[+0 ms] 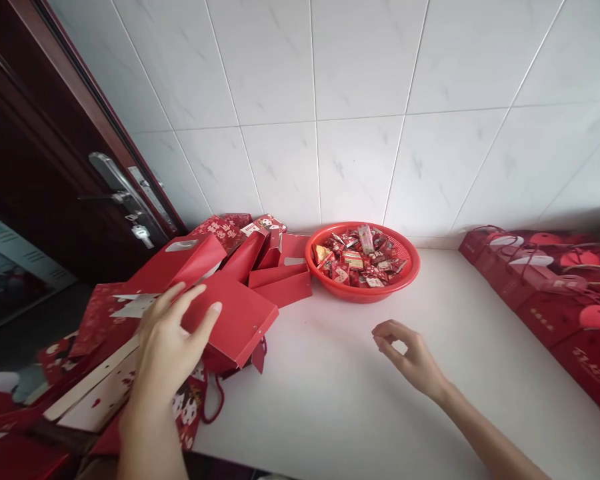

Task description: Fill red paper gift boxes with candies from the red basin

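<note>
White tiled wall beyond both hands, with a dark red door and hanging keys far off to the left, past the left hand. Smooth white tabletop below the right hand and across the space between the two.

Left hand palm down, fingers spread apart, above the near left part of a red box, thumb tip over the top face; touching or merely hovering, impossible to tell. Right hand raised over the tabletop, thumb and forefinger curled into a ring with tips together, nothing visible between them.

Red box just to the right of the left thumb, well apart from the right hand, and so much nearer the left. Visible end pointing away from the left palm, toward the space between the hands; long axis uncertain, with the other end partly covered by fingers.

Around and beyond the left hand, a heap of red gift boxes, some tilted. Just right of the left wrist, a panda-print bag and a red cord. Ahead of and between both hands, a red basket of wrapped sweets. Well right of the right hand, a cluster of red gift bags.
</note>
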`<state>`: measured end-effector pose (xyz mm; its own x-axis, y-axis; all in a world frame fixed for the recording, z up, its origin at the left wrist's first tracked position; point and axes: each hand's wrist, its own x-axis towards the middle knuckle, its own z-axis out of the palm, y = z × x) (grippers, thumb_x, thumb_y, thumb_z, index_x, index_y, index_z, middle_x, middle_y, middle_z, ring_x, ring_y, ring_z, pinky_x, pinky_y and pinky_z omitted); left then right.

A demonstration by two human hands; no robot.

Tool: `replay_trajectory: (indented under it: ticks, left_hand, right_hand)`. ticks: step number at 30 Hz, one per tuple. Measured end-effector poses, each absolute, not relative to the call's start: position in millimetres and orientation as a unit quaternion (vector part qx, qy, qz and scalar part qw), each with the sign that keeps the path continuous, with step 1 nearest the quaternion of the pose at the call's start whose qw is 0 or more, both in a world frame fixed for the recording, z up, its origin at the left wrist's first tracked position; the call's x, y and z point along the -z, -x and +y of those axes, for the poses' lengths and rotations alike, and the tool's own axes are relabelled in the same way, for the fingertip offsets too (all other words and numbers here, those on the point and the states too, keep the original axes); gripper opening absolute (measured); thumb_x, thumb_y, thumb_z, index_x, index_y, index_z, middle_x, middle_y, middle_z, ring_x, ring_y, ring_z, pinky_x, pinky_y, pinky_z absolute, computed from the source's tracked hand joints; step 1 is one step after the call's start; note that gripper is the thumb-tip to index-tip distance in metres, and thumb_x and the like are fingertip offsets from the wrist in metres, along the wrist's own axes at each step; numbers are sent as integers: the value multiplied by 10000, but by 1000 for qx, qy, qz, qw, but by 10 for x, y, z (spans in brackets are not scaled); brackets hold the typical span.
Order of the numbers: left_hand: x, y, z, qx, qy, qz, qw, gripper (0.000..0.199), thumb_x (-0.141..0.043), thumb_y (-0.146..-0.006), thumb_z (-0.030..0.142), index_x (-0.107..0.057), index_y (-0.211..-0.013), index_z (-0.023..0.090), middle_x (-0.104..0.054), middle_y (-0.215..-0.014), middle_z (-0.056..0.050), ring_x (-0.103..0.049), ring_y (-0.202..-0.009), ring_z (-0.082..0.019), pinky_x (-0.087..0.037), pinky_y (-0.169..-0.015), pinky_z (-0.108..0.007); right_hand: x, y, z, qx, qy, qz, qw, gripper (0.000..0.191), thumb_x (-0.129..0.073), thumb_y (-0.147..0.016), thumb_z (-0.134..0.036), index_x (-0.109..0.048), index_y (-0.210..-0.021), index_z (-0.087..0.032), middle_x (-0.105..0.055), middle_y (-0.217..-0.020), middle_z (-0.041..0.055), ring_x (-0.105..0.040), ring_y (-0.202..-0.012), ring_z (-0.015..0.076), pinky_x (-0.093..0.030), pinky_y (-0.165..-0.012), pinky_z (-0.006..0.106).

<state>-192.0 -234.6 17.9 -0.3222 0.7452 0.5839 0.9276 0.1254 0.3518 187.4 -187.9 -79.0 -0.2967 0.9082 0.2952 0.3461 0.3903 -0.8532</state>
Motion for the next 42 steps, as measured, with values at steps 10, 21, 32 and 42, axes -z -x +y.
replay_trajectory:
  ticks: [10, 21, 32, 42]
  left_hand:
    - [16, 1822, -2181, 328, 606, -716, 116, 452, -526, -862, 532, -709, -1134, 220, -594, -1392, -160, -498, -1356, -398, -386, -1125, -593]
    - [-18, 1736, -2238, 416, 606, -673, 86, 392, -571, -880, 534, -735, -1050, 221, -679, -1280, -118, -613, -1230, -344, -460, -1085, -505]
    - [-193, 1145, -2356, 406, 727, -547, -80, 670, -696, -818, 522, -526, -1409, 256, -523, -1508, -113, -484, -1394, -342, -422, -1141, -498]
    - [100, 383, -2195, 421, 737, -403, -343, 513, -628, -860, 210, -573, -1371, 223, -687, -1293, -99, -658, -1163, -264, -516, -1017, -386]
  right_hand:
    - [642, -602, -1701, -739, 325, -522, 276, 584, -795, -646, -679, -661, -882, -162, -694, -896, 64, -688, -688, 171, -526, -597, 287]
    - [332, -151, -1564, -785, 230, -416, 397, 543, -916, -505, -561, -583, -692, -174, -658, -617, -9, -596, -513, 101, -453, -560, 236]
    - [-560, -1082, -1800, -647, 229, -560, 464, 269, -769, -811, -404, -619, -779, -183, -634, -567, -31, -547, -481, 101, -437, -471, 222]
    - [-180, -1273, -1956, -599, 377, -551, 442, 434, -711, -821, -580, -518, -729, -203, -595, -463, -35, -509, -371, 104, -422, -408, 216]
